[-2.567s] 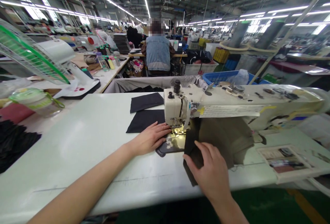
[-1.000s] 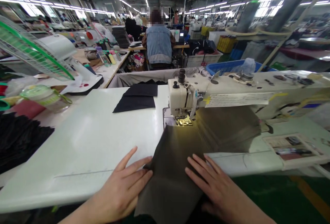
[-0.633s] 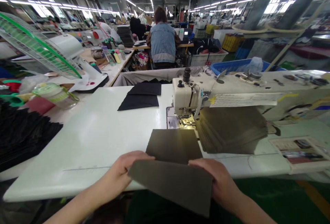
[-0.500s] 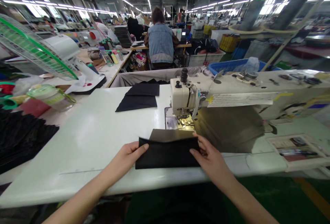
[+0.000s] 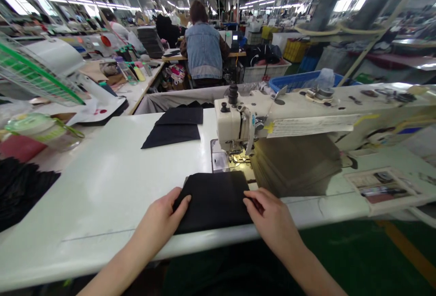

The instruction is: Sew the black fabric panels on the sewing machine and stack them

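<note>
A black fabric piece lies at the table's front edge, just before the needle area of a cream sewing machine. My left hand pinches its left edge between thumb and fingers. At the opposite edge my right hand pinches the fabric with thumb and fingertips. The black piece covers nearly all of a grey-brown layer beneath it. To the right, under the machine arm, rests a stack of grey-brown fabric pieces. Dark sewn pieces lie farther back on the white table.
A white and green fan stands at the left, near a lidded jar and a dark fabric pile. A tool tray is set into the table at right. Ahead, a person in a denim vest sits with their back turned.
The black fabric's far edge, raised and folded before, now lies flat over the grey-brown layer. Both hands keep hold of its sides. The camera view has turned slightly right.
</note>
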`<state>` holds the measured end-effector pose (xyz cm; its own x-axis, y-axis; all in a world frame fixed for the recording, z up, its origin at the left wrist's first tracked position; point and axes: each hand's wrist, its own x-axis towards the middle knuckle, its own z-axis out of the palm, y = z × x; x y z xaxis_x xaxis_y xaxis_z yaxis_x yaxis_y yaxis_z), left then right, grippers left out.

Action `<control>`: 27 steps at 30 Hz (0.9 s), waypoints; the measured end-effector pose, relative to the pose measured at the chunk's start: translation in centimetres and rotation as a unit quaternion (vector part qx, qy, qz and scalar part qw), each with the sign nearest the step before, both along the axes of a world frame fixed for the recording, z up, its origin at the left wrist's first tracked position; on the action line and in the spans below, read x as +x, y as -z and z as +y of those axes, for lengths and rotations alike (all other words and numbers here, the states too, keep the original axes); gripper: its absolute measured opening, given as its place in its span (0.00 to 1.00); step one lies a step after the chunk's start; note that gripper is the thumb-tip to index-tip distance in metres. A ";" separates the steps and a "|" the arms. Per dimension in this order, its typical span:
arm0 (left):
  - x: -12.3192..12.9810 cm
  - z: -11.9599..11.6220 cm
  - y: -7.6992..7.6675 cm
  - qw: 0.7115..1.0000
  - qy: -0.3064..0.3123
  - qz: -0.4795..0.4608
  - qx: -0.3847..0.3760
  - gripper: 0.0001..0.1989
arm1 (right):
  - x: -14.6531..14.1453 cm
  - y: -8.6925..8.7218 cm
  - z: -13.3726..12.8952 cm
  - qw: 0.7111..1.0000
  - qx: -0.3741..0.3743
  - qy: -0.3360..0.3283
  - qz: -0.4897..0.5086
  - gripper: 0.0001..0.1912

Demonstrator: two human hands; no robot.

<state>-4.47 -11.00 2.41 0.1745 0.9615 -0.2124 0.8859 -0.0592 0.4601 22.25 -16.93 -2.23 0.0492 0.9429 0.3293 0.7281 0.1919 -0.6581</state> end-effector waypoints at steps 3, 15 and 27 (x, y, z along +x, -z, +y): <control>0.1 -0.1 0.1 1.000 -0.001 0.004 -0.002 0.16 | 0.0 0.0 -0.2 1.000 0.011 -0.002 0.002 0.08; 0.7 0.1 -0.3 0.999 0.016 0.040 -0.006 0.15 | -0.1 -0.1 -0.5 1.000 0.011 0.012 -0.020 0.09; 0.7 0.0 0.0 0.998 0.020 0.061 0.006 0.14 | -0.5 0.0 -0.4 0.996 0.012 0.026 -0.082 0.13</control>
<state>-3.75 -11.01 2.43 0.1859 0.9570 -0.2227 0.9324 -0.1003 0.3472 21.80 -17.37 -2.22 0.0404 0.9325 0.3588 0.8351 0.1657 -0.5246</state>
